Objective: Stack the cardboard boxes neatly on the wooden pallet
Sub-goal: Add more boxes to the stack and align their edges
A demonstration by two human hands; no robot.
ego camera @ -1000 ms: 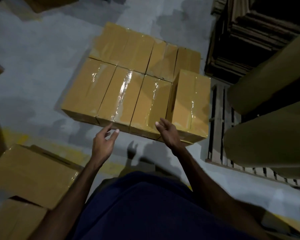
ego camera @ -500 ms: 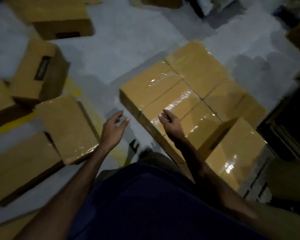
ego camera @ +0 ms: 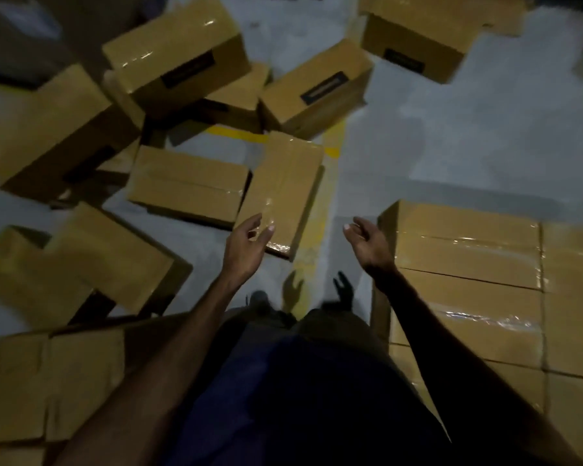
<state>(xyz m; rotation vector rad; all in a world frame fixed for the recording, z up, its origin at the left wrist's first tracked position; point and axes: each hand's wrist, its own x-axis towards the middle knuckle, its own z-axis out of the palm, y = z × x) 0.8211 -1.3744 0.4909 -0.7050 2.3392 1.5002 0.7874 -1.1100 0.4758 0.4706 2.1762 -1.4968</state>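
Several taped cardboard boxes lie scattered on the grey floor ahead and to the left. The nearest loose box [ego camera: 285, 190] lies lengthwise just beyond my left hand [ego camera: 246, 245], which hovers at its near corner with fingers relaxed and empty. My right hand [ego camera: 367, 242] is held out palm inward, empty, beside the left edge of the neat stack of boxes [ego camera: 468, 250] at the right. The pallet under that stack is hidden.
More boxes lie at the left: one flat box [ego camera: 187, 185], a tilted box [ego camera: 91, 260], labelled boxes [ego camera: 317, 89] farther back. A yellow floor line [ego camera: 236, 133] runs under them. Bare grey floor [ego camera: 451, 129] opens at the upper right.
The view has swung left from the stacked boxes to the scattered pile. Both hands stay raised and empty; the left hand now reaches toward the nearest loose box.
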